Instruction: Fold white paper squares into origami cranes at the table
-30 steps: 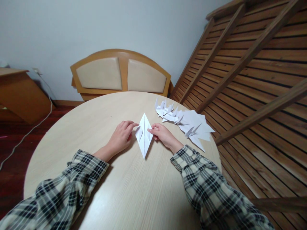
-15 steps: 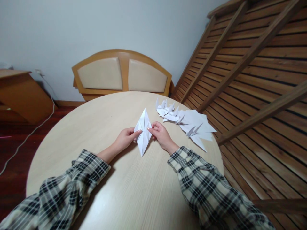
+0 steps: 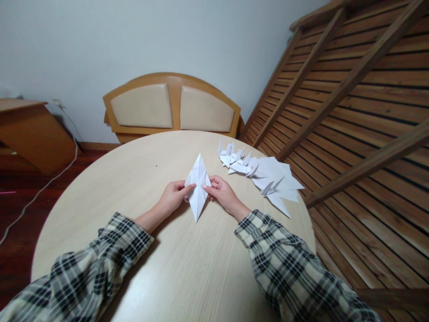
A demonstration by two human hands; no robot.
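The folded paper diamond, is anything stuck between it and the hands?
No, nothing visible is in the way: the left hand and right hand both hold the folded paper diamond by its sides. The white origami cranes sit off to the right.

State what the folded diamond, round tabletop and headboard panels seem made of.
Folded diamond: matte white paper, given its crisp creases.
Round tabletop: satin, pale wood or laminate; the visible grain fits both.
Headboard panels: perhaps cream leather or vinyl, judging by their smooth sheen.

Head view, down across table (image 3: pixel 187 268).
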